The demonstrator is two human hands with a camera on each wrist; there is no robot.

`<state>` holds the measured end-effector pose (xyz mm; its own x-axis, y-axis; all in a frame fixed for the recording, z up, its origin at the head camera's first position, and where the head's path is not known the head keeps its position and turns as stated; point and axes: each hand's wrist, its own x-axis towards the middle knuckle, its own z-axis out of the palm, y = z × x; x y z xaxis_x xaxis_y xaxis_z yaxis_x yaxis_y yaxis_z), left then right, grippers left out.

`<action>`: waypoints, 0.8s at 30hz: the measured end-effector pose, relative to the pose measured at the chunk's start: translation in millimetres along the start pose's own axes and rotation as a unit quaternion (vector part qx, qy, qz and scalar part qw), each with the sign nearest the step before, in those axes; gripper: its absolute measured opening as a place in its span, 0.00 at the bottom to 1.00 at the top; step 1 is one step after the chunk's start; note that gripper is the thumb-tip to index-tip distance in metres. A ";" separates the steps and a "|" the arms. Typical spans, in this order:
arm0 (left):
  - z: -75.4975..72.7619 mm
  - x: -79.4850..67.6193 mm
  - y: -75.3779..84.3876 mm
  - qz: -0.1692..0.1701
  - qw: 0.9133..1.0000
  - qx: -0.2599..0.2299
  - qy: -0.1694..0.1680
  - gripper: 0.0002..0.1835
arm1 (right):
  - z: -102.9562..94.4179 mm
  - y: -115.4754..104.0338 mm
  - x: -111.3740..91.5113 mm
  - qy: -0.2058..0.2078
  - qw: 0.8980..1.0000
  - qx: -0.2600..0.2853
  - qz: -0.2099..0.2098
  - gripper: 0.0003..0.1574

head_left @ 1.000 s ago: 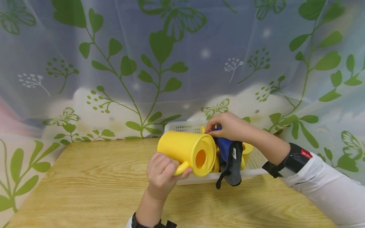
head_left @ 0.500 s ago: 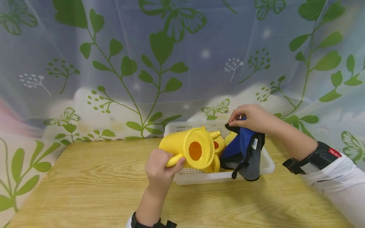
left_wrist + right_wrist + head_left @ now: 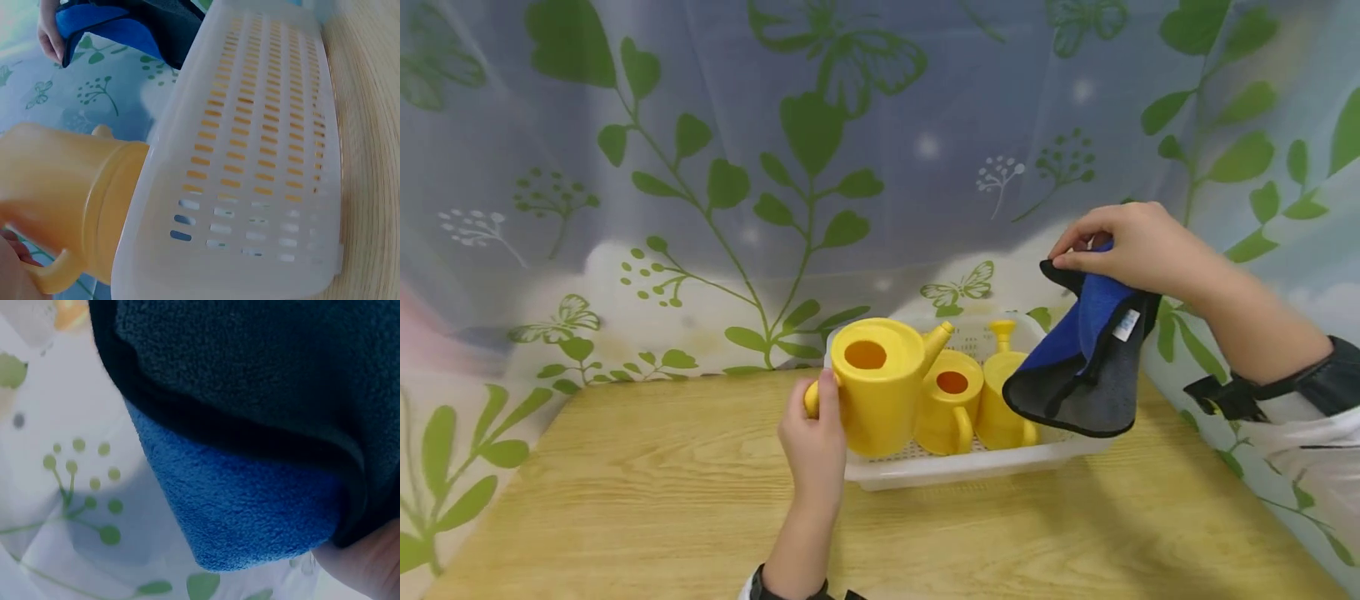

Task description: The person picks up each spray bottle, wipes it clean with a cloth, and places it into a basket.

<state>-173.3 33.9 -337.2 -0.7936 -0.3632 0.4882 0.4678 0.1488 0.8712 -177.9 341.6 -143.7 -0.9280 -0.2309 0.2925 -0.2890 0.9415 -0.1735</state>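
My left hand [image 3: 812,442] grips the handle of a yellow watering can [image 3: 883,404] at the left end of a white plastic basket [image 3: 955,473]. The can stands nearly upright, spout to the right; in the left wrist view the basket wall [image 3: 250,156] hides its base. Two more yellow watering cans, a middle one [image 3: 936,417] and a right one [image 3: 996,408], sit in the basket. Up at the right, my right hand [image 3: 1142,250] pinches a blue and grey cloth [image 3: 1097,333] with black edging. It hangs folded above the basket's right end and fills much of the right wrist view.
The basket stands on a wood-grain table [image 3: 662,492], near its back edge. Behind it hangs a curtain [image 3: 685,200] printed with leaves and butterflies, which also closes off the right side.
My right hand has lifted the cloth up and to the right, off the cans in the basket. My left hand has turned its watering can from lying tilted to nearly upright.
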 end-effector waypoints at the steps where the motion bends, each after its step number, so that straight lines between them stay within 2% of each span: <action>1: 0.1 0.9 0.2 -0.024 1.000 -0.006 -0.004 0.18 | -3.5 1.8 -0.8 0.006 1.000 -0.003 0.005 0.12; 4: 1.2 3.5 0.8 -0.064 0.997 -0.028 -0.011 0.21 | -12.4 8.4 -4.3 0.026 0.999 -0.012 0.017 0.14; 9: 3.9 2.6 2.1 -0.098 0.993 -0.063 -0.030 0.23 | -23.0 21.5 -11.3 0.063 0.996 -0.027 0.049 0.18; 16: 10.9 -2.0 1.7 -0.098 0.991 -0.035 -0.082 0.22 | -23.1 44.0 -22.5 0.094 0.990 -0.007 0.103 0.22; 20: 14.9 -2.4 2.2 -0.100 0.988 -0.022 -0.118 0.19 | -14.5 63.1 -29.3 0.089 0.988 -0.021 0.121 0.23; 24: 17.5 -1.8 1.1 -0.125 0.982 -0.017 -0.143 0.16 | -2.9 80.8 -33.5 0.066 0.989 -0.039 0.124 0.25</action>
<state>-178.2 50.8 -336.2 -0.9596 -0.1098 0.2590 0.2542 0.0560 0.9655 -169.4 426.1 -164.8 -0.9277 0.0395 0.3712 -0.0318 0.9824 -0.1840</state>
